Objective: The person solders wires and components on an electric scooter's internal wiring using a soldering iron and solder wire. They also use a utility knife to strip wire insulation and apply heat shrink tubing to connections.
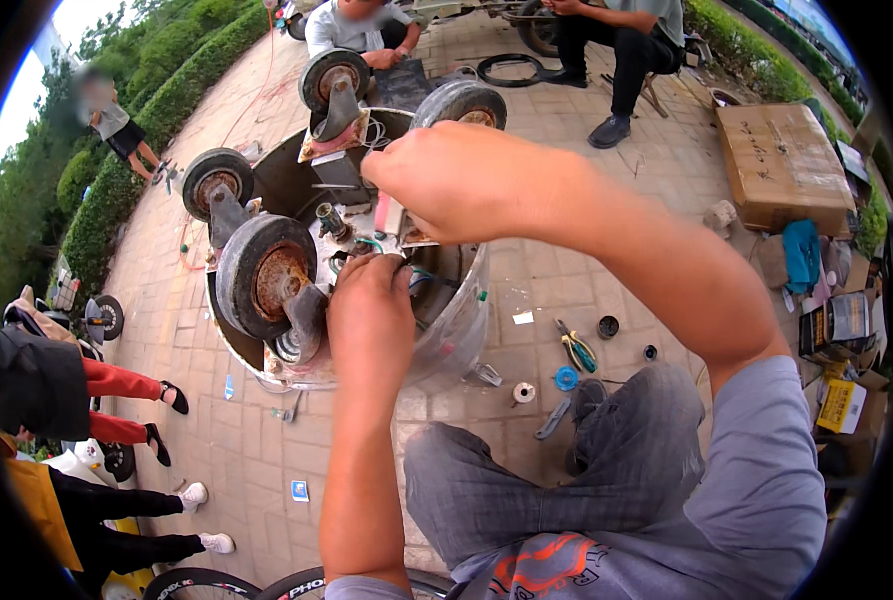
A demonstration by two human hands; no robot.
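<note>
A round metal drum stands in front of me with several rusty caster wheels turned upward on it. My left hand reaches into its open underside, fingers curled close to a green wire; what they pinch is hidden. Over the drum's far right side, my right hand is closed in a fist, and what it grips is not clear. Just below that fist shows a pink and white piece. A brass-coloured fitting sits between the hands and the wheels, beside a grey box-shaped part.
Pliers, a blue tape roll, a black cap and a grey tool lie on the paving right of the drum. A cardboard box stands far right. Two people sit beyond the drum; others stand at left.
</note>
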